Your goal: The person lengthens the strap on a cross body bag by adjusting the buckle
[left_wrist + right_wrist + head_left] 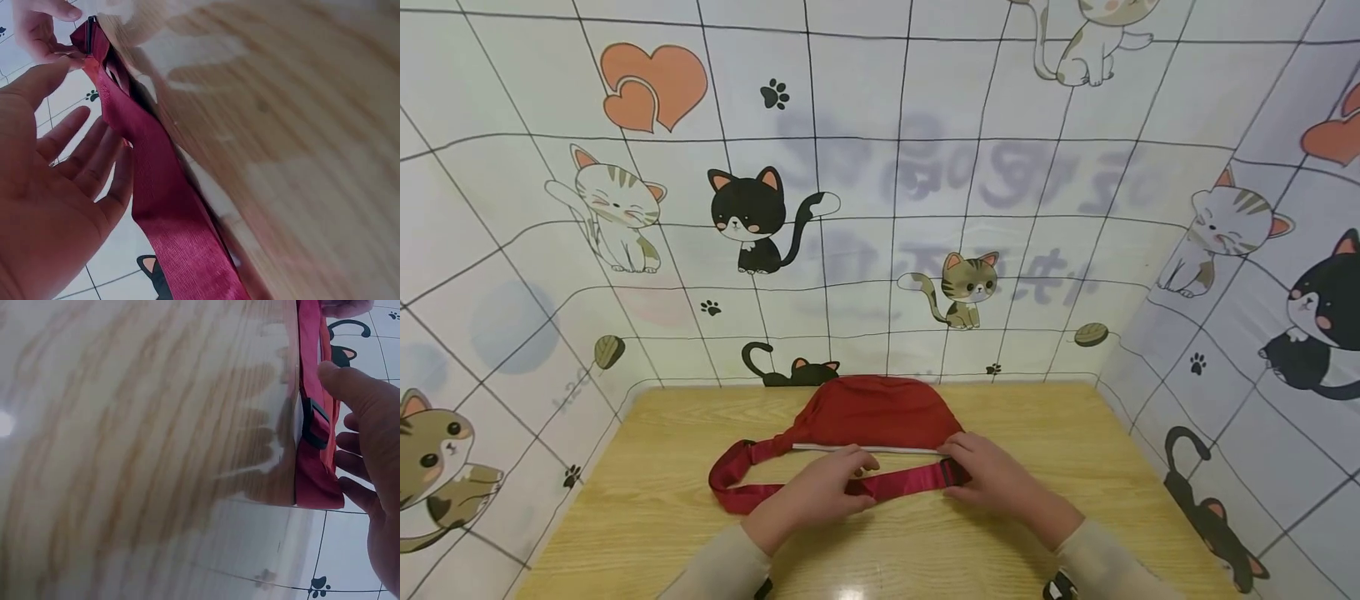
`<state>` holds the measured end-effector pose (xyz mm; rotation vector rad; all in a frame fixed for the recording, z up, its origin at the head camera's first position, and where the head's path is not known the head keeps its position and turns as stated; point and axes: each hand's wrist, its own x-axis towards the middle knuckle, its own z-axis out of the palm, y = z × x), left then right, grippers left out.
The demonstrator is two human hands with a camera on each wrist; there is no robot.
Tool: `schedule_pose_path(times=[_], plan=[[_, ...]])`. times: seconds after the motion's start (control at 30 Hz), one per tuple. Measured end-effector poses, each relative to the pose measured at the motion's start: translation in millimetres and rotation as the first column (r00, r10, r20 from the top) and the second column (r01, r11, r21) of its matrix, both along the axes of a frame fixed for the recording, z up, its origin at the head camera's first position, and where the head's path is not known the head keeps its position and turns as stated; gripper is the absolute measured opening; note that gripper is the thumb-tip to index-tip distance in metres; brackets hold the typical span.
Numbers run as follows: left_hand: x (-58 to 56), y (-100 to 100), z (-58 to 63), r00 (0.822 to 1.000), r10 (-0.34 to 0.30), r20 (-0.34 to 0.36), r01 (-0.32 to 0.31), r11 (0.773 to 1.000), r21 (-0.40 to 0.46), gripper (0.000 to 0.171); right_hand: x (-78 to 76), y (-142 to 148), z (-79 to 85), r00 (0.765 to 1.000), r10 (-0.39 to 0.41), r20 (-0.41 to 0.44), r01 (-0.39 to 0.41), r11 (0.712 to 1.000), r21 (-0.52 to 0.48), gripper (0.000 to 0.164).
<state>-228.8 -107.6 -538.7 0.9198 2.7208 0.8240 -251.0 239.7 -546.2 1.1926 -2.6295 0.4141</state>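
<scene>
A red waist bag (880,412) lies on the table with a pale zip along its near edge. Its crimson strap (910,482) loops out to the left and runs back across the front to a black buckle (315,423) at the right. My left hand (827,487) hovers at the middle of the strap, fingers spread and loosely bent beside it (62,181). My right hand (996,475) is at the bag's right end, fingertips right at its corner, thumb near the buckle. The bag's far side is hidden.
The wood-grain table (647,475) extends around the bag. A white cloth wall (865,183) with grid lines and cartoon cats stands behind it and along both sides. Light sleeves (730,562) cover both forearms.
</scene>
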Motion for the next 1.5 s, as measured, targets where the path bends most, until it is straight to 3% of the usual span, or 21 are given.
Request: schedule_pose_path(times=[0.3,0.5,0.7,1.07,1.5], plan=[[-9.7,19.8,-7.6,0.999,-0.021,-0.037,0.017,0.996,-0.091,0.046,-0.1,-0.8,-5.3,0.999,-0.026,0.035,0.025,0.999,0.033,0.057],[-13.2,23.1,-9.8,0.998,-0.025,-0.055,0.018,0.993,-0.118,0.044,-1.8,0.1,-6.4,1.000,-0.017,0.014,0.016,0.998,0.066,0.052],[-12.7,24.5,-8.3,0.997,-0.026,-0.071,0.017,0.992,-0.127,0.042,-2.5,1.3,-4.8,0.998,-0.025,0.053,0.019,0.995,0.096,0.045],[-13.2,26.0,-8.8,0.991,-0.013,-0.133,-0.007,0.989,-0.149,0.041,-5.1,3.1,-7.1,1.000,0.004,0.028,-0.002,0.997,-0.073,0.049],[-12.4,18.7,5.8,0.988,0.049,-0.148,-0.055,0.998,-0.041,0.039,-1.2,2.2,12.3,0.999,0.035,0.025,-0.027,0.967,-0.253,0.048]])
